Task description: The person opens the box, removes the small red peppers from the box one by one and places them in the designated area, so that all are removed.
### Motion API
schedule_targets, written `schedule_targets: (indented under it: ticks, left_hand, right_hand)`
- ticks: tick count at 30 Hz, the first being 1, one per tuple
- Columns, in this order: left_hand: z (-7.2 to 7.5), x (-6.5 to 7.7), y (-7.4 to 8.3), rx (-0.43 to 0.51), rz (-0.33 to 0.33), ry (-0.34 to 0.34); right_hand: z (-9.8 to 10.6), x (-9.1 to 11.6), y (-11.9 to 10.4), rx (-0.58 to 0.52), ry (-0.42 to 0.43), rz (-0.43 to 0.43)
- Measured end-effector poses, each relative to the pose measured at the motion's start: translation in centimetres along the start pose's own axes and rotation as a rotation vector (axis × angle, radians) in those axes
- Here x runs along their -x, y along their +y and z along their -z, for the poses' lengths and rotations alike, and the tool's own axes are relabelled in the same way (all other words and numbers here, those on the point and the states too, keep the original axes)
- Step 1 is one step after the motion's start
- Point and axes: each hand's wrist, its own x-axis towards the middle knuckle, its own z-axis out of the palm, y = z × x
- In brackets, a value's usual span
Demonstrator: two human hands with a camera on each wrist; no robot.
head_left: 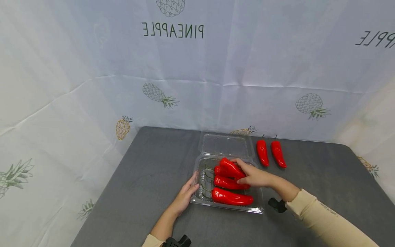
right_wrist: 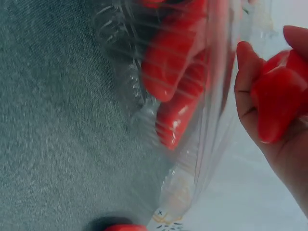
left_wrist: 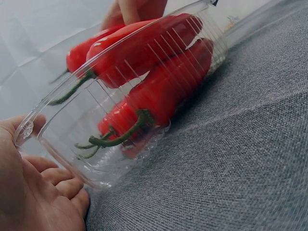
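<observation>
A clear plastic clamshell container [head_left: 226, 207] stands on the table with its lid [head_left: 226, 144] folded back behind it. Inside lie several red peppers, the nearest pepper [head_left: 232, 198] with its green stem to the left. My right hand [head_left: 254, 175] grips another red pepper [right_wrist: 279, 101] above the container's far right part; in the right wrist view its rounded end shows between thumb and fingers. At the container's left side my left hand [head_left: 184, 196] holds the rim, thumb over the edge and fingers [left_wrist: 62, 183] against the outer wall.
Two more red peppers, a left one [head_left: 262, 153] and a right one [head_left: 278, 154], lie on the grey table [head_left: 148, 178] right of the lid. Behind the table hangs a pale curtain [head_left: 216, 61] printed with pineapples.
</observation>
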Motion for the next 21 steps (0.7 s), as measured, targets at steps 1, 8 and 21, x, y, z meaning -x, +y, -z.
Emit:
schedule_targets:
  ticks: [1,8,21]
  left_hand:
    - [0.0,0.0,0.0,-0.002,0.001,0.001]
    - [0.1,0.0,-0.2,-0.02,0.019,0.005]
    - [0.1,0.0,-0.3,-0.025,0.008,-0.002]
  right_hand:
    - [0.1,0.1,0.0,-0.016,0.004,-0.005]
    - [0.6,0.7,0.4,-0.084,0.037,-0.039]
    - [1.6,1.6,2.0,-0.174,0.133,-0.037]
